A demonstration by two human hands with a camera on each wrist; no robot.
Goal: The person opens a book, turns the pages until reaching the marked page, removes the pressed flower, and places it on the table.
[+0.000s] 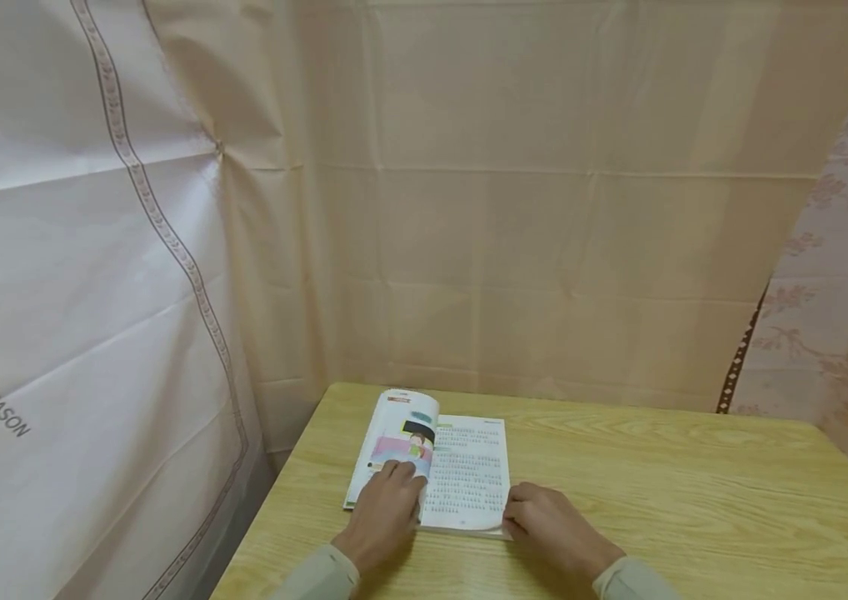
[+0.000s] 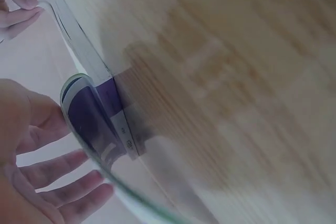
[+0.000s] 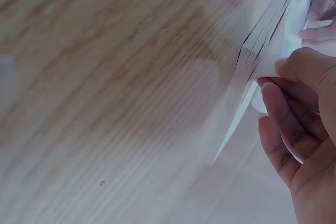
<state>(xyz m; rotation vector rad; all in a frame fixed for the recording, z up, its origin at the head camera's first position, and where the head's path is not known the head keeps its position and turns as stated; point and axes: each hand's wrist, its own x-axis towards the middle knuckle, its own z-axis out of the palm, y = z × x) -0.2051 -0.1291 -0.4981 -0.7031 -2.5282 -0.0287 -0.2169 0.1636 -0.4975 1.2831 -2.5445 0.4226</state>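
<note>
An open book (image 1: 469,475) lies on the wooden table, a coloured picture on its left page and lines of print on its right page. My left hand (image 1: 388,507) rests on the lower part of the left page, its fingers spread along the paper in the left wrist view. With thumb and fingers my right hand (image 1: 550,527) pinches the lower right corner of the right page, which bends up a little. Up close, the right hand (image 3: 304,114) holds that corner above the stack of pages (image 3: 257,51). Both hands belong to a person in light sleeves.
The wood-grain table (image 1: 656,492) reaches to the right of the book. Behind it hangs a beige cloth (image 1: 544,208). A pale printed cloth (image 1: 57,250) hangs on the left, and a flowered one (image 1: 844,333) on the right.
</note>
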